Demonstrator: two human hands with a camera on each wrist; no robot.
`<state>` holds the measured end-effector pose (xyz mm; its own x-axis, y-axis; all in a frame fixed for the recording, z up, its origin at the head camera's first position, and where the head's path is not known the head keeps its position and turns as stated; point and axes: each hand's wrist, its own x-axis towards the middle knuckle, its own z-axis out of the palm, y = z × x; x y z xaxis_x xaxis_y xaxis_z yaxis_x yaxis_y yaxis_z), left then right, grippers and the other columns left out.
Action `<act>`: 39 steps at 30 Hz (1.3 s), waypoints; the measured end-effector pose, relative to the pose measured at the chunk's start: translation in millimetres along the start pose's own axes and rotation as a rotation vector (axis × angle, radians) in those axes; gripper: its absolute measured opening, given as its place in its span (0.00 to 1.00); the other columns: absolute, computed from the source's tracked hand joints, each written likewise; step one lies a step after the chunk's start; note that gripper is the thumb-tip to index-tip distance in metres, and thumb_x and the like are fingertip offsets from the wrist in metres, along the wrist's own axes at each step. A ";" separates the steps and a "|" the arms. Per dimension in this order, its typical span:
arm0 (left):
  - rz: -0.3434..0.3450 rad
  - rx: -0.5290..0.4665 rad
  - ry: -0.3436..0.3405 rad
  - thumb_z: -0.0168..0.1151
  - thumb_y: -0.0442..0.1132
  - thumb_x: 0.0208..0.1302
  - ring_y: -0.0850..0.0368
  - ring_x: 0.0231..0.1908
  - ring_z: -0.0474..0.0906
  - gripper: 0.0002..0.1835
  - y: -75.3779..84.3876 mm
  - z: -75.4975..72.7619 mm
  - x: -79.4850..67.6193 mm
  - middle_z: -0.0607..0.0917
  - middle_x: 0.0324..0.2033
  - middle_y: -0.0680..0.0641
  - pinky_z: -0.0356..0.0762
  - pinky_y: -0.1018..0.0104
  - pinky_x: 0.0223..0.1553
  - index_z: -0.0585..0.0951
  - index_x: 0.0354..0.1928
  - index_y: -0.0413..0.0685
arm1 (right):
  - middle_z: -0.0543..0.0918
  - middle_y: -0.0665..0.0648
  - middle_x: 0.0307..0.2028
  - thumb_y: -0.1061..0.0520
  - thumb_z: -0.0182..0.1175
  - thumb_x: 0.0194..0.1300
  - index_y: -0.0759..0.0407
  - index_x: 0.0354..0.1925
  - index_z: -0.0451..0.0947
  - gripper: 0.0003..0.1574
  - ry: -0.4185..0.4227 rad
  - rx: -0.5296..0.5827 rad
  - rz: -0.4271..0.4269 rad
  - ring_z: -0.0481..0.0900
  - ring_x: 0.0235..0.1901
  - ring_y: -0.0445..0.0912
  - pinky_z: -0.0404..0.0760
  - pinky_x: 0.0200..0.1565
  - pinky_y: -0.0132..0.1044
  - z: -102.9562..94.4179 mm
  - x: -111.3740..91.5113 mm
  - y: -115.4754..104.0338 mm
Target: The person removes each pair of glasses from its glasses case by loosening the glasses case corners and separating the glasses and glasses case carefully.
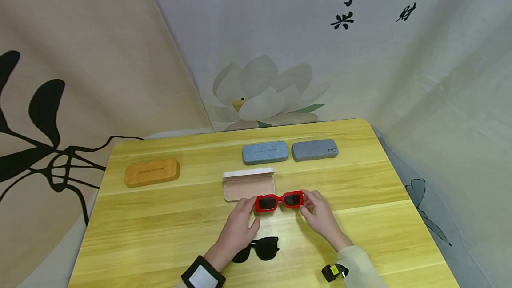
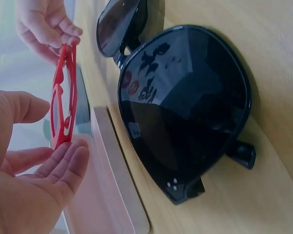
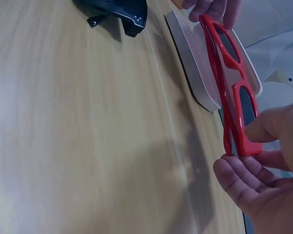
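Red sunglasses (image 1: 281, 198) with dark rectangular lenses are held up between both hands, their temples folded behind the frame. My left hand (image 1: 238, 226) holds one end by the fingers, its thumb standing off to the side. At the other end, my right hand (image 1: 321, 217) pinches the frame, the thumb (image 3: 263, 127) over the front and the fingers beneath. Just behind the sunglasses lies an opened glasses case (image 1: 249, 184) with a white edge and pale pink inside. Black sunglasses (image 2: 185, 107) rest on the table by my left wrist, partly hidden by it in the head view.
Along the back of the wooden table (image 1: 192, 230) lie a blue glasses case (image 1: 265, 153) and a grey one (image 1: 314, 150). A yellow-orange case (image 1: 152, 172) is at the far left. Printed curtains (image 1: 280, 34) hang close behind the table.
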<state>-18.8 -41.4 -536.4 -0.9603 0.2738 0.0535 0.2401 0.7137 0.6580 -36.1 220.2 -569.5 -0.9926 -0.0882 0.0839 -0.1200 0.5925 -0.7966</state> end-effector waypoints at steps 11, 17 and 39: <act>0.061 0.031 -0.071 0.70 0.35 0.64 0.57 0.42 0.78 0.30 6.6 7.2 -5.7 0.81 0.50 0.43 0.84 0.61 0.43 0.75 0.67 0.34 | 0.82 0.57 0.40 0.75 0.65 0.56 0.76 0.58 0.78 0.29 0.034 -0.003 -0.034 0.82 0.37 0.50 0.86 0.40 0.34 -12.5 -18.1 7.7; 0.083 0.051 -0.099 0.70 0.37 0.64 0.56 0.46 0.81 0.30 9.8 12.7 -7.9 0.82 0.49 0.45 0.85 0.60 0.47 0.76 0.66 0.34 | 0.83 0.56 0.40 0.74 0.66 0.56 0.76 0.57 0.79 0.28 0.044 -0.041 -0.047 0.83 0.36 0.48 0.85 0.39 0.33 -17.9 -27.2 12.9; 0.222 0.133 -0.203 0.72 0.40 0.62 0.57 0.48 0.82 0.30 21.7 32.1 -10.6 0.87 0.45 0.48 0.80 0.58 0.52 0.79 0.65 0.38 | 0.83 0.53 0.38 0.73 0.68 0.55 0.75 0.55 0.81 0.26 0.060 -0.082 0.029 0.81 0.34 0.40 0.85 0.36 0.33 -36.7 -62.5 28.4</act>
<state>1.2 -8.1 -546.8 -0.8376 0.5456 0.0250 0.4700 0.6966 0.5421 21.8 271.9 -575.3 -0.9948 -0.0231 0.0989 -0.0896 0.6579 -0.7478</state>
